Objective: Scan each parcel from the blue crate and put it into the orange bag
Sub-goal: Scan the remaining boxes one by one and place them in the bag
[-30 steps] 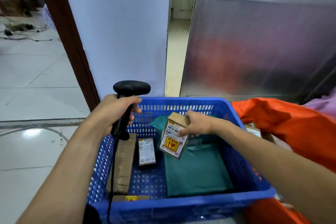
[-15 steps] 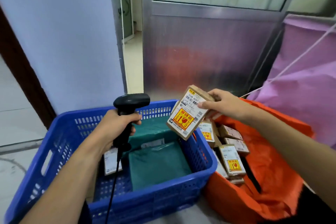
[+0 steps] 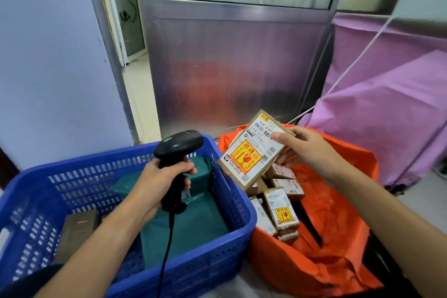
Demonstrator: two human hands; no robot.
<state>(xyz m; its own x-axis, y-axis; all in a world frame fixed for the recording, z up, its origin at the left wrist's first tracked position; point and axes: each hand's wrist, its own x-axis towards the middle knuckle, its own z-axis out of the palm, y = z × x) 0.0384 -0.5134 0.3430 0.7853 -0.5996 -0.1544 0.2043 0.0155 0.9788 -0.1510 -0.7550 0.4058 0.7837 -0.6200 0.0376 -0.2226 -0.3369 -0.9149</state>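
2 grips split the work here. The left grip (image 3: 157, 176) is wrapped tight round the handle of the black scanner (image 3: 179, 145), with a finger at the front where a trigger would sit. It holds the tool above the blue crate (image 3: 121, 152) with the head turned right, so the window faces what the other side brings up. The scanner's cable (image 3: 167, 249) hangs down over the crate's near wall. The right grip (image 3: 307, 150) pinches the parcel (image 3: 251, 152), a small brown carton, by its far edge, thumb on the label face and fingers behind. That leaves the white label and its barcodes mostly bare and tilted toward the scanner. The carton is in the air just right of the scanner head, over the crate's right rim and the mouth of the orange bag (image 3: 338, 237), so once read it likely needs only a short drop. I judge this to be the scanning step itself, but no beam shows on the label, so whether it has registered cannot be told. Several cartons (image 3: 280, 210) already lie in the bag, which sits hard against the crate. Teal mailers (image 3: 193, 225) and at least 1 brown box (image 3: 77, 232) remain in the crate. The thumb lies close to 1 barcode and might block it.
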